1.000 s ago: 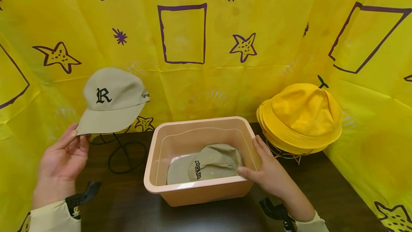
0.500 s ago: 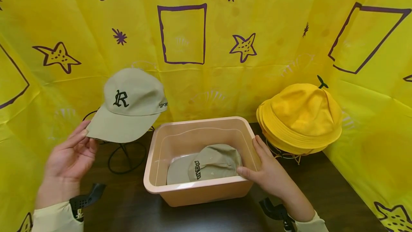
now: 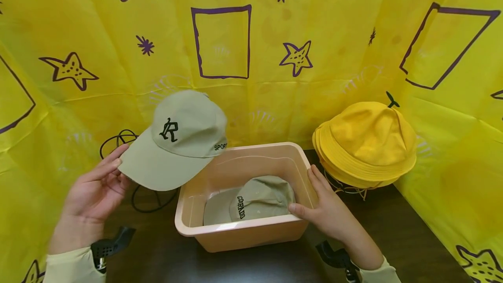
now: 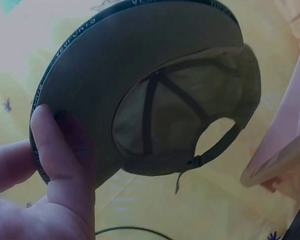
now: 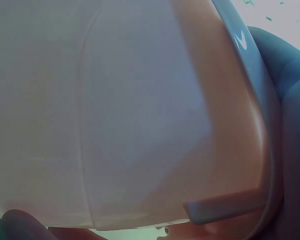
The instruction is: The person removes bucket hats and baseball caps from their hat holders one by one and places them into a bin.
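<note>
By the edge of its brim, my left hand (image 3: pixel 96 189) pinches a light beige baseball cap (image 3: pixel 192 123) with a dark letter on its front. The cap is in the air, its crown overlapping the back left of a pink plastic bin (image 3: pixel 251 241). From below, the left wrist view shows the cap's hollow crown (image 4: pixel 185 100) and strap. Inside the bin lies another beige cap (image 3: pixel 263 198), with dark lettering. My right hand (image 3: pixel 330 208) grips the bin's front right corner, thumb over the rim; the bin wall (image 5: pixel 140 125) fills the right wrist view.
Yellow bucket hats (image 3: pixel 369 143), stacked on a wire stand, are right of the bin. Behind the left hand stands a black wire stand (image 3: pixel 153 206). All rests on a dark table (image 3: pixel 165 252), with yellow patterned cloth (image 3: pixel 259 99) behind and at the sides.
My left hand has carried the cap rightward and slightly down, from above the black wire stand to the bin's left edge. The right hand and the bin have stayed put.
</note>
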`<state>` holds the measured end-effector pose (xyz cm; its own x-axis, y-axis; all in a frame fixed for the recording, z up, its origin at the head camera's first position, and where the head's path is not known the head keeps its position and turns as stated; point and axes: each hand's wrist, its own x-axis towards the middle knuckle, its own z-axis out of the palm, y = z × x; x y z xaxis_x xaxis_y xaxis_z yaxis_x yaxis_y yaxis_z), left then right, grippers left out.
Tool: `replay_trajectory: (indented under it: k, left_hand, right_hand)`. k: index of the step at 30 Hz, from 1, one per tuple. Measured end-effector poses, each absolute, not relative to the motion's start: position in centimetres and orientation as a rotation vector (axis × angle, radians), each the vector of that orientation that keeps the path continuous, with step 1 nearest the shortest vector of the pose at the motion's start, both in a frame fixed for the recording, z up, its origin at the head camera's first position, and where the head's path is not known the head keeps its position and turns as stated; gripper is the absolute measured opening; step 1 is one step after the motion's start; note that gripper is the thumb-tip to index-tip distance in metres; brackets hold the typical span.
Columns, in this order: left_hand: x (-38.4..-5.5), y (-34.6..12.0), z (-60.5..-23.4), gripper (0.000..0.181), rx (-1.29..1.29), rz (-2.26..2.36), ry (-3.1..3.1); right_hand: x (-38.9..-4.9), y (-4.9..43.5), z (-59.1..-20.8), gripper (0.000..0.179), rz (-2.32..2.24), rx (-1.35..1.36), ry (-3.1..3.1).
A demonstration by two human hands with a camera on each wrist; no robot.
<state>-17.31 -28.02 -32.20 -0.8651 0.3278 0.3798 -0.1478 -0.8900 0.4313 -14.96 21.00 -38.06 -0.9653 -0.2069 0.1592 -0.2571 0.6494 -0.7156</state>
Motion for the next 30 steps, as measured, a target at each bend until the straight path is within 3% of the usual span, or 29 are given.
replay_trajectory:
  k: [30]
  left_hand:
    - [-18.6,-21.2,-32.3,0.046,0.638,2.396,0.988]
  right_hand:
    - [-14.9,21.0,-37.8,0.109,1.248,0.374,-2.803]
